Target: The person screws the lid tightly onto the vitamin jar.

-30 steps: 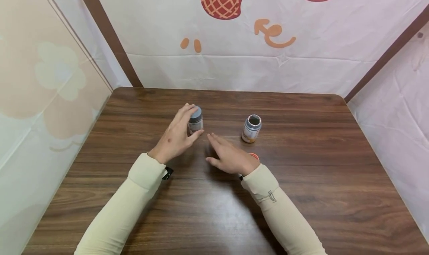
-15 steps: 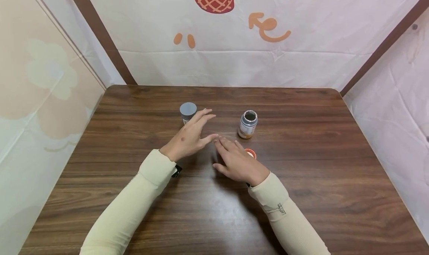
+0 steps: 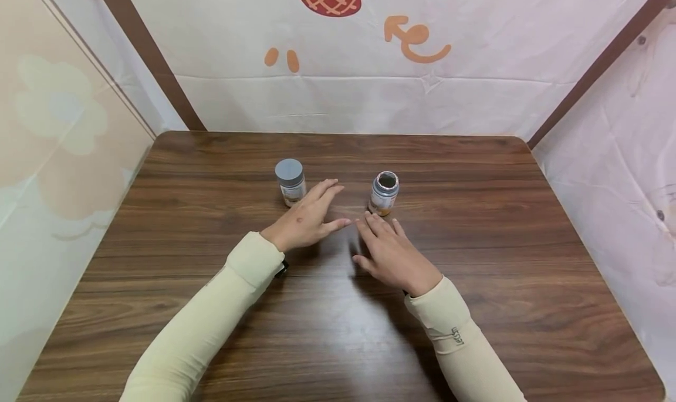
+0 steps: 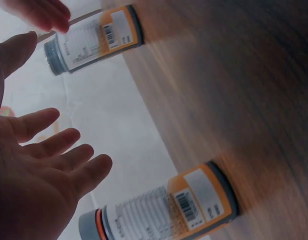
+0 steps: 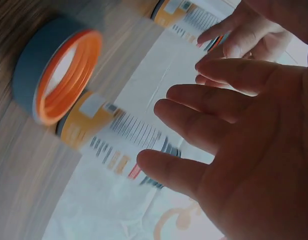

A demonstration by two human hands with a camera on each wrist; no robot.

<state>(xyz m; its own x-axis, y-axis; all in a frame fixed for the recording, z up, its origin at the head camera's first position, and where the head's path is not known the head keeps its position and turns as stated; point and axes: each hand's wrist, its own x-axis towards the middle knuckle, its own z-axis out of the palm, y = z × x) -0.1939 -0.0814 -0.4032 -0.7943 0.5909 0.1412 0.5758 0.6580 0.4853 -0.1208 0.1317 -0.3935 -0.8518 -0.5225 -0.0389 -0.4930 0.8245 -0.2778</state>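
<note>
My left hand [image 3: 306, 219] hovers with fingers spread, just right of a capped jar [image 3: 290, 182] with a grey lid. It holds nothing; in the left wrist view the capped jar [image 4: 169, 205] stands upright beside the fingers. My right hand [image 3: 398, 258] is also spread and empty, its fingertips near the base of an uncapped jar [image 3: 383, 196] with a grey neck. The loose screw lid [image 5: 36, 70], grey outside and orange inside, shows in the right wrist view near that jar [image 5: 114, 140]. In the head view my right hand hides this lid.
Everything stands on a dark wood-grain table [image 3: 211, 326] with rounded far corners. A white printed cloth [image 3: 369, 102] hangs behind it, with more cloth at both sides. Both jars have white and orange labels.
My left hand has drawn away from the capped jar toward the right, leaving it standing. My right hand has shifted right and now covers the loose lid. The head view has shifted slightly.
</note>
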